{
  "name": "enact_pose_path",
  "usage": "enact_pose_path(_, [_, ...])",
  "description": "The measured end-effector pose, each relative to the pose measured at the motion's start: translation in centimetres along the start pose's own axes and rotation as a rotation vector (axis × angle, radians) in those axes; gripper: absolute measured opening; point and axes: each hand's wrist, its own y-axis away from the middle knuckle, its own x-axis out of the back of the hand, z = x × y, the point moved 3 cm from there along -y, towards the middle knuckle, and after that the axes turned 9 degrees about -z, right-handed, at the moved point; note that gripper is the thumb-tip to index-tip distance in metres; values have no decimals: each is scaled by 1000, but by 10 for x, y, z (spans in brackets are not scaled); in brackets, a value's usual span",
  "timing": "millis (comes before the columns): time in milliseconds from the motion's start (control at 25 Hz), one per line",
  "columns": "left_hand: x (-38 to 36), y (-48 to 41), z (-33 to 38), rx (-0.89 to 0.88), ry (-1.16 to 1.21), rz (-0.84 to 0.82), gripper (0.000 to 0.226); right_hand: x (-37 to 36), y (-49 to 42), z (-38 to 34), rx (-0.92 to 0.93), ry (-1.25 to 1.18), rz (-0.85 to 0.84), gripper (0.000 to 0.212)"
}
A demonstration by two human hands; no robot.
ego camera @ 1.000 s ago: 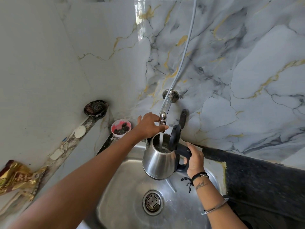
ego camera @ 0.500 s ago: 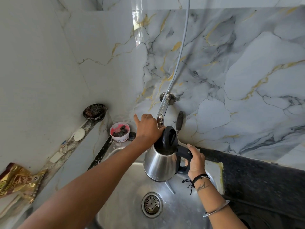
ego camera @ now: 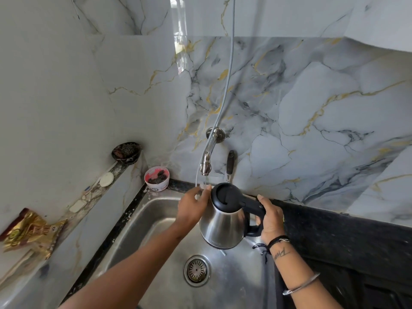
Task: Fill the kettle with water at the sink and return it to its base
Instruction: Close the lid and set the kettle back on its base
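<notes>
A steel kettle [ego camera: 223, 221] with a black lid, now closed, hangs upright over the steel sink [ego camera: 156, 219], just below and right of the tap [ego camera: 206, 162]. My right hand [ego camera: 270, 219] is wrapped around the kettle's black handle. My left hand [ego camera: 192, 207] sits against the kettle's left side under the tap nozzle. Its fingertips touch the end of a thin grey hose [ego camera: 230, 63], and I cannot tell whether they grip it. The kettle's base is not in view.
The sink drain [ego camera: 197, 270] lies below the kettle. A dark countertop [ego camera: 334, 233] runs to the right. On the left ledge are a pink cup of scrubbers [ego camera: 157, 178], a dark bowl [ego camera: 126, 152], soap pieces and a gold wrapper [ego camera: 31, 233]. A black-handled tool [ego camera: 230, 162] leans on the wall.
One second ago the lid stood open and water ran into the kettle. The lid is now closed, the kettle has shifted right of the tap, and my left hand has dropped from the tap.
</notes>
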Motion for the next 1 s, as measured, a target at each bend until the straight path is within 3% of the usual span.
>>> enact_pose_path(80, [-14, 17, 9, 96, 178, -86, 61, 13, 10, -12, 26, -2, 18, 19])
enact_pose_path(160, [-32, 32, 18, 109, 332, -148, 52, 28, 22, -24, 51, -15, 38, 18])
enact_pose_path(280, [-52, 51, 32, 90, 459, -96, 32, 51, 38, -39, 88, -23, 48, 18])
enact_pose_path(480, [-87, 74, 62, 25, 437, -140, 27, 95, 62, -63, 139, -89, 103, 22])
enact_pose_path(760, [-152, 106, 102, -50, 386, -160, 42, 168, 88, -101, 170, -97, 145, 21])
enact_pose_path(1000, [-207, 133, 111, -77, 354, -147, 32, 228, 98, -110, 176, -57, 153, 27])
